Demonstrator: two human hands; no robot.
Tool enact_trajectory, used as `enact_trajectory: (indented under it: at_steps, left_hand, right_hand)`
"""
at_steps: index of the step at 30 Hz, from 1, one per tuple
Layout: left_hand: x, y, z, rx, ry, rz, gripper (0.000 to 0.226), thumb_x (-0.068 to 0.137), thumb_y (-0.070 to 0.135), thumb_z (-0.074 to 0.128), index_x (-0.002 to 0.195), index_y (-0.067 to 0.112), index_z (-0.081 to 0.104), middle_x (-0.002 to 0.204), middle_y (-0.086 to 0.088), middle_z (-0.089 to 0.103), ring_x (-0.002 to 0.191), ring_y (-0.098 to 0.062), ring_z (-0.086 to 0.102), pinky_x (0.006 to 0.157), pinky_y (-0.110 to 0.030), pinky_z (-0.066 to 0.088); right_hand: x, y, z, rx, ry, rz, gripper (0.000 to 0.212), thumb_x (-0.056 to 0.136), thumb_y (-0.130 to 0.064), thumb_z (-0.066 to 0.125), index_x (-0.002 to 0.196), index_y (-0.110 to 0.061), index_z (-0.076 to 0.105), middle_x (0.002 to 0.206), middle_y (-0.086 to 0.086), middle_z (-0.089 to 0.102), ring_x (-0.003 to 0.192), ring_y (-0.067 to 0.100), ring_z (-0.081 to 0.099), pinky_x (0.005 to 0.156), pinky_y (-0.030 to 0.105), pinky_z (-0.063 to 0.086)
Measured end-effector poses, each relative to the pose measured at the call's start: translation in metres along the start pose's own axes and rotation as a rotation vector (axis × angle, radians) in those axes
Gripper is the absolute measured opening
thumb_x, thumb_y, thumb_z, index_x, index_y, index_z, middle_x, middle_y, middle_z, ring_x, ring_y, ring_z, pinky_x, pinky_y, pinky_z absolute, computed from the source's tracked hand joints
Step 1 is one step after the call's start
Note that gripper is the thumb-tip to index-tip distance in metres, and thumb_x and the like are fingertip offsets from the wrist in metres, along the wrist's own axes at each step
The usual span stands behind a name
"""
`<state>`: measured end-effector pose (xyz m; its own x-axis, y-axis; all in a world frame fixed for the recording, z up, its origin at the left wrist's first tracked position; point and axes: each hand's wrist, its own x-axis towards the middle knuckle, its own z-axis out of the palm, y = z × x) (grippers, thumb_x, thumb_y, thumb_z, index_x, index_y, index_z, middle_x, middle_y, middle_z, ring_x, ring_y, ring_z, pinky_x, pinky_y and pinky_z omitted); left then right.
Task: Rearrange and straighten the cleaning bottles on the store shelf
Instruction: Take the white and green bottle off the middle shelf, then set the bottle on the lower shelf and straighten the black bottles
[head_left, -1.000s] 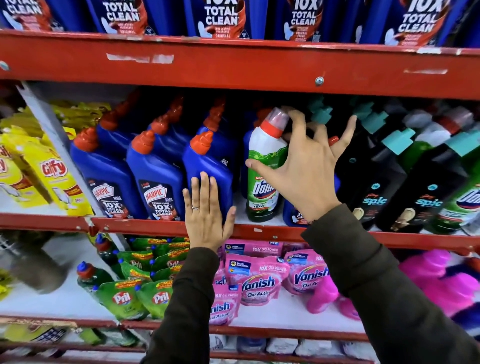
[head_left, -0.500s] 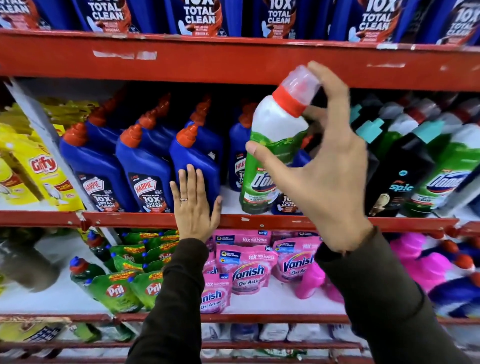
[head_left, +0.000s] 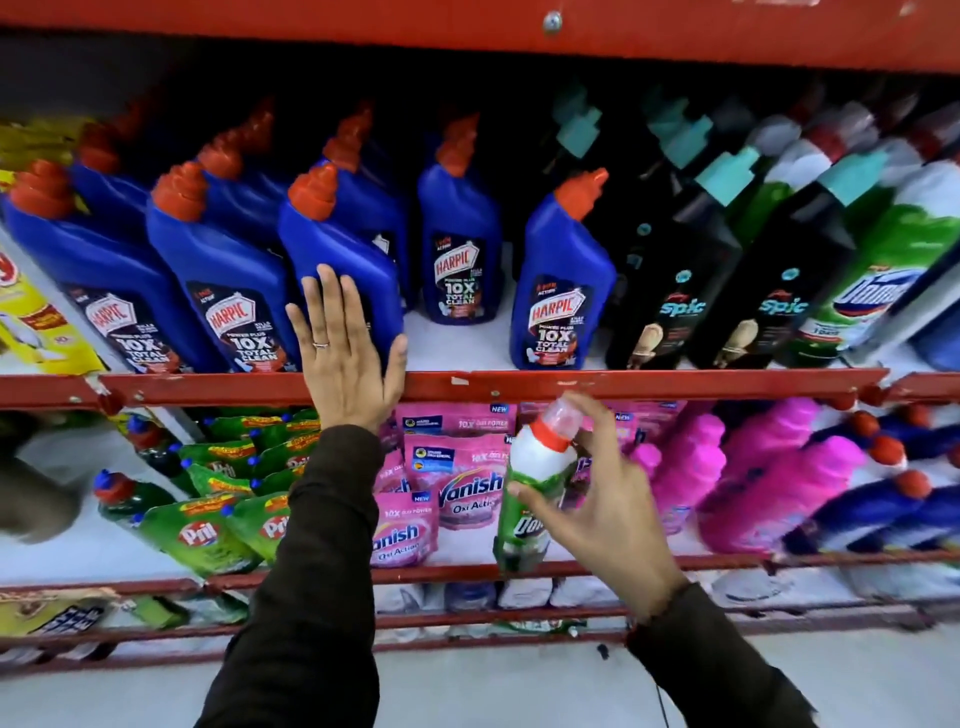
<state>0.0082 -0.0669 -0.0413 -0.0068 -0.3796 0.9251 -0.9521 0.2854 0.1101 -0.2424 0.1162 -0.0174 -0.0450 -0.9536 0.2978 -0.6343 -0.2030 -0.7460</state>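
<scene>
The right hand (head_left: 597, 509) is closed around a green-and-white Domex bottle (head_left: 530, 493), thumb across the label and fingers behind, holding it upright and off the shelf, in front of the lower tier of pink Vanish pouches (head_left: 467, 483). The left hand (head_left: 345, 353) lies open and flat, gripping nothing, palm pressed against the front of a blue Harpic bottle (head_left: 337, 260) at the red shelf rail (head_left: 623, 384).

The bottle in hand has a white shoulder, a red collar and a clear cap, with a green body carrying the Domex name; it looks rigid and smooth, so the grip should stay low on the waist rather than at the cap. It seems to belong with the other green Domex bottles (head_left: 883, 280) at the far right of the middle shelf, past the black Spic bottles (head_left: 670, 291).

To do this step well, the bottle should probably go in base first over the rail, label facing out, and slide back until it lines up with its neighbours. The black bottles lean and stand close together, so a careless entry could knock them over. The Harpic row leans left too; the flat palm looks well placed to steady it. Two more Harpic bottles (head_left: 561, 291) stand apart in the gap on the white shelf floor and could be closed up towards the rest.
</scene>
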Motion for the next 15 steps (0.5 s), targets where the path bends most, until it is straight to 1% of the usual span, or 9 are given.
enact_trajectory:
  at_steps: [3,4,5,7,9,12,15]
  left_hand:
    - [0.001,0.0,0.0,0.0,0.003,-0.004,0.07,0.107,0.049,0.029,0.16,0.007,0.01,0.159,-0.026,0.012,0.158,-0.017,-0.016,0.128,-0.042,-0.009]
    - [0.001,0.0,0.0,-0.003,0.006,-0.002,0.07,0.107,0.049,0.029,0.159,0.006,0.011,0.159,-0.026,0.011,0.158,-0.017,-0.016,0.128,-0.042,-0.009]
    - [0.002,0.0,0.0,-0.006,0.01,0.0,0.07,0.107,0.049,0.03,0.159,0.006,0.011,0.159,-0.025,0.011,0.159,-0.017,-0.015,0.129,-0.042,-0.008]
    - [0.002,0.0,0.0,-0.012,0.017,0.005,0.07,0.107,0.049,0.03,0.159,0.005,0.011,0.164,-0.022,0.006,0.159,-0.017,-0.015,0.129,-0.042,-0.008]
    - [0.002,-0.001,0.0,-0.016,0.021,0.011,0.07,0.107,0.049,0.03,0.159,0.005,0.011,0.171,-0.013,-0.004,0.159,-0.018,-0.014,0.129,-0.042,-0.008]
    - [0.003,-0.001,-0.001,-0.019,0.035,0.02,0.071,0.107,0.049,0.03,0.159,0.005,0.011,0.172,0.0,-0.017,0.159,-0.018,-0.014,0.129,-0.042,-0.008]
    - [0.004,0.002,-0.001,-0.027,0.04,0.018,0.071,0.107,0.049,0.031,0.159,0.006,0.01,0.171,0.003,-0.019,0.159,-0.018,-0.013,0.129,-0.043,-0.007]
  right_hand:
    - [-0.001,0.039,0.027,-0.064,-0.003,0.071,0.084,0.078,-0.043,0.089,0.138,-0.038,0.03,0.116,-0.003,0.07,0.092,0.02,0.075,0.073,0.033,0.062]
    - [-0.001,0.05,0.034,-0.079,-0.011,0.11,0.084,0.079,-0.043,0.089,0.138,-0.037,0.029,0.116,-0.002,0.069,0.092,0.022,0.074,0.072,0.035,0.062]
    - [-0.001,0.06,0.041,-0.094,-0.018,0.144,0.085,0.079,-0.044,0.089,0.138,-0.034,0.029,0.117,0.0,0.068,0.094,0.024,0.073,0.074,0.038,0.062]
    - [-0.002,0.075,0.052,-0.141,-0.026,0.197,0.086,0.079,-0.042,0.089,0.14,-0.027,0.031,0.122,0.004,0.067,0.106,0.027,0.071,0.081,0.041,0.062]
    - [-0.001,0.084,0.059,-0.161,-0.027,0.237,0.087,0.079,-0.041,0.089,0.141,-0.021,0.032,0.127,0.006,0.066,0.116,0.027,0.067,0.087,0.043,0.061]
    - [0.004,0.089,0.063,-0.162,-0.014,0.275,0.087,0.078,-0.043,0.089,0.14,-0.021,0.031,0.126,0.007,0.066,0.116,0.026,0.067,0.087,0.044,0.061]
    - [0.01,0.087,0.062,-0.182,-0.016,0.283,0.089,0.075,-0.043,0.092,0.137,-0.021,0.032,0.123,0.008,0.068,0.113,0.026,0.068,0.084,0.045,0.062]
